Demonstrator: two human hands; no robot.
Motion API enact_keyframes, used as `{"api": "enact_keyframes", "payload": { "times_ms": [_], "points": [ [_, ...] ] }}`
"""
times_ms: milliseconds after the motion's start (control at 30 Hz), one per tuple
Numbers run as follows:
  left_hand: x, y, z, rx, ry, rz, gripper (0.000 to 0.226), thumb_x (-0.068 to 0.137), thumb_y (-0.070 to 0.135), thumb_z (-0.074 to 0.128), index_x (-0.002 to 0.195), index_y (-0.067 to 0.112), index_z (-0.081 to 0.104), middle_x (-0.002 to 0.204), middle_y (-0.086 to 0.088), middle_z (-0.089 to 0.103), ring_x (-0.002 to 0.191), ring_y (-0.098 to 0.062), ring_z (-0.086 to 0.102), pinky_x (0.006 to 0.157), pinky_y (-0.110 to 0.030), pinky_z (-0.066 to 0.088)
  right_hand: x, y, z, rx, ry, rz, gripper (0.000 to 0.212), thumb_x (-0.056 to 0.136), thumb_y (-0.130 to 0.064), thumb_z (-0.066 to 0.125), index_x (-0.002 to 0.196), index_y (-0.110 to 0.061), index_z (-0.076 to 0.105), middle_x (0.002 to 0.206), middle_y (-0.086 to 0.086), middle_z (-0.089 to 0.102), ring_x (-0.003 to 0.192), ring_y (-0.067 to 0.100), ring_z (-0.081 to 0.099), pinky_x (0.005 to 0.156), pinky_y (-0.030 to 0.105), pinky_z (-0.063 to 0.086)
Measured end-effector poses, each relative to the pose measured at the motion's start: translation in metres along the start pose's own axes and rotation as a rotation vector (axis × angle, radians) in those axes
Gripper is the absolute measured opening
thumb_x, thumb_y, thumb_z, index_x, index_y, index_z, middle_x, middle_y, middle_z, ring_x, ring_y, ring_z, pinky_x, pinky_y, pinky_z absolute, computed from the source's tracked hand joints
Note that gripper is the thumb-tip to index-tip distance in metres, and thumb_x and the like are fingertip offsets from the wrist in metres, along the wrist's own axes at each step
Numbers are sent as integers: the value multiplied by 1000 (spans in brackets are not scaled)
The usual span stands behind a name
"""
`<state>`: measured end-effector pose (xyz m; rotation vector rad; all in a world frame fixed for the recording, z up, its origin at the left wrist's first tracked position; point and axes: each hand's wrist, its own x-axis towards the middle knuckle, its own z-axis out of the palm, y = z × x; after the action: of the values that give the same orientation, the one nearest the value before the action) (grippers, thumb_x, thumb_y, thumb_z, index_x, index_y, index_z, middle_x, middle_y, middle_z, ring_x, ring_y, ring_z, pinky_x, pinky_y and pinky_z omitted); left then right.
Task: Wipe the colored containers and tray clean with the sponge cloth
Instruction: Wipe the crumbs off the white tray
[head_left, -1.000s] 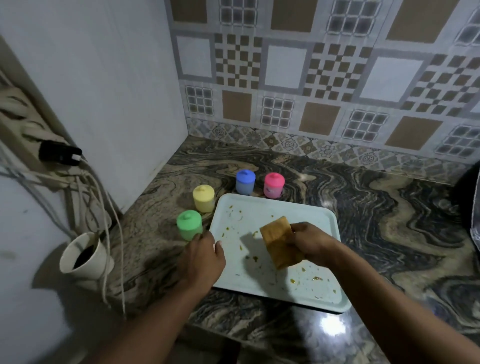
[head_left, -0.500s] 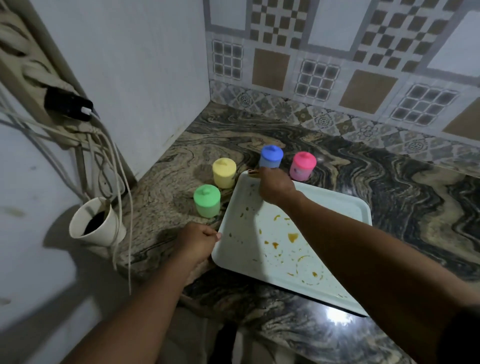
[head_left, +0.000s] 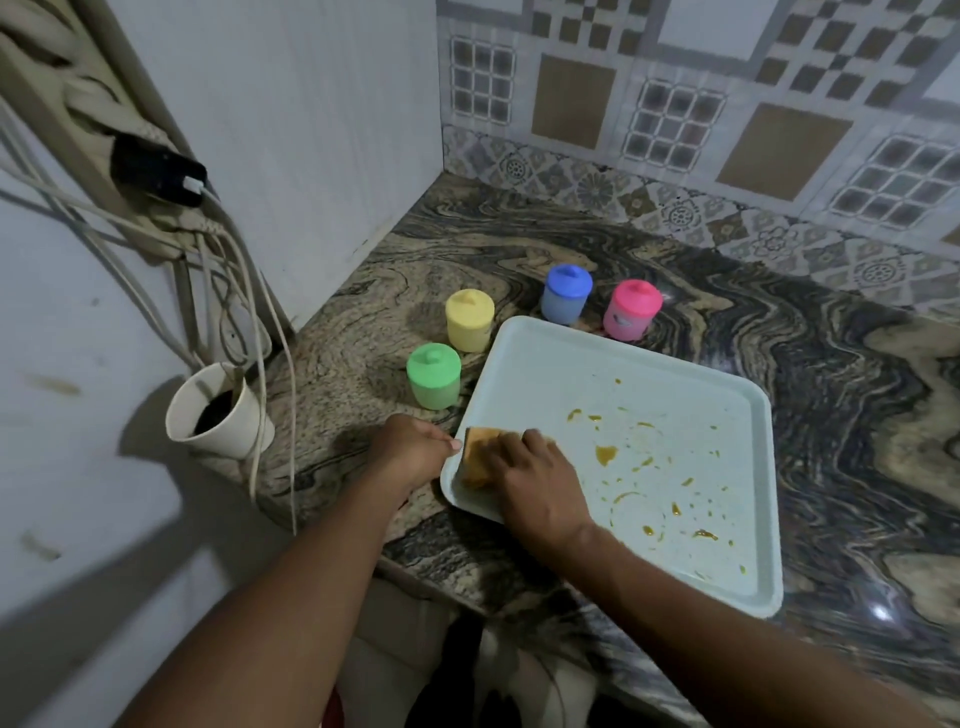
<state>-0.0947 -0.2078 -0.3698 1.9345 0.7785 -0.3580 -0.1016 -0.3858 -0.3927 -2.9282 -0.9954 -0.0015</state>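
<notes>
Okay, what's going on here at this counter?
A person is wiping a pale tray on the marble counter. The right hand grips a sponge cloth against the tray's near left corner, while the left hand holds the tray's left edge. Orange smears cover the tray's middle and right. The green container, yellow container, blue container and pink container stand lidded on the counter beside it.

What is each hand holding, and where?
The left hand grips the tray by its left rim near the front corner; the right hand holds the sponge cloth from on top.
</notes>
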Motion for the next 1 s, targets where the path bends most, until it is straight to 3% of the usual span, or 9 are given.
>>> {"api": "enact_keyframes", "payload": {
  "times_ms": [167, 267, 333, 400, 467, 567, 833, 933, 1000],
  "points": [
    [-4, -2, 5, 26, 43, 21, 13, 81, 26, 80, 75, 19, 71, 85, -4, 72, 85, -25, 69, 86, -40, 58, -36, -2, -12, 177, -72, -117, 46, 69, -20, 66, 115, -20, 71, 97, 3, 66, 84, 28, 57, 61, 35, 48],
    [-10, -4, 14, 120, 98, 111, 19, 90, 26, 71, 73, 19, 65, 76, 2, 65, 78, -21, 63, 73, -30, 50, -29, 26, -42, 549, -138, 54, 36, 81, -25, 54, 112, -21, 73, 101, 4, 72, 93, 24, 63, 75, 34, 49],
    [-13, -4, 18, 181, 143, 151, 24, 92, 28, 67, 72, 19, 59, 73, 4, 61, 75, -22, 60, 68, -30, 48, -12, 56, -60, 634, -17, 204, 18, 90, -22, 58, 97, -17, 73, 90, 6, 74, 87, 22, 68, 69, 30, 44],
    [-13, -7, 21, 213, 158, 169, 27, 93, 29, 65, 71, 19, 55, 71, 3, 59, 78, -26, 61, 69, -34, 51, 15, 88, -68, 529, 127, 342, 13, 94, -14, 57, 84, -16, 64, 83, 15, 72, 81, 35, 68, 62, 31, 36],
    [-13, -9, 23, 237, 159, 185, 28, 94, 30, 63, 70, 19, 53, 70, 1, 57, 80, -29, 61, 70, -38, 52, 47, 114, -66, 419, 130, 430, 16, 93, -6, 50, 94, -9, 66, 92, 23, 70, 85, 46, 62, 63, 33, 38],
    [-15, -9, 24, 274, 172, 191, 30, 94, 31, 61, 69, 19, 50, 70, -2, 56, 82, -33, 61, 67, -37, 48, 72, 124, -52, 281, -47, 434, 37, 91, -9, 49, 124, -12, 65, 114, 21, 68, 101, 42, 63, 79, 41, 52],
    [-12, -1, 22, 344, 171, 134, 36, 92, 33, 63, 64, 16, 48, 79, -12, 64, 83, -34, 64, 65, -34, 44, -12, 22, -16, 38, -106, 349, 37, 98, -15, 44, 133, -13, 55, 141, 8, 53, 133, 31, 44, 88, 39, 50],
    [-12, -3, 23, 350, 175, 125, 38, 92, 33, 63, 62, 17, 45, 79, -15, 63, 83, -36, 64, 61, -32, 39, -57, -1, -20, 46, -96, 264, 42, 76, -12, 66, 117, -13, 70, 126, 8, 69, 120, 30, 61, 68, 35, 58],
    [-11, -4, 23, 357, 176, 131, 38, 92, 33, 63, 63, 19, 44, 87, -15, 66, 85, -36, 64, 60, -31, 37, -74, -3, -23, 105, -141, 214, 44, 70, -13, 60, 111, -16, 73, 120, 4, 73, 115, 28, 65, 63, 37, 59]
  ]
}}
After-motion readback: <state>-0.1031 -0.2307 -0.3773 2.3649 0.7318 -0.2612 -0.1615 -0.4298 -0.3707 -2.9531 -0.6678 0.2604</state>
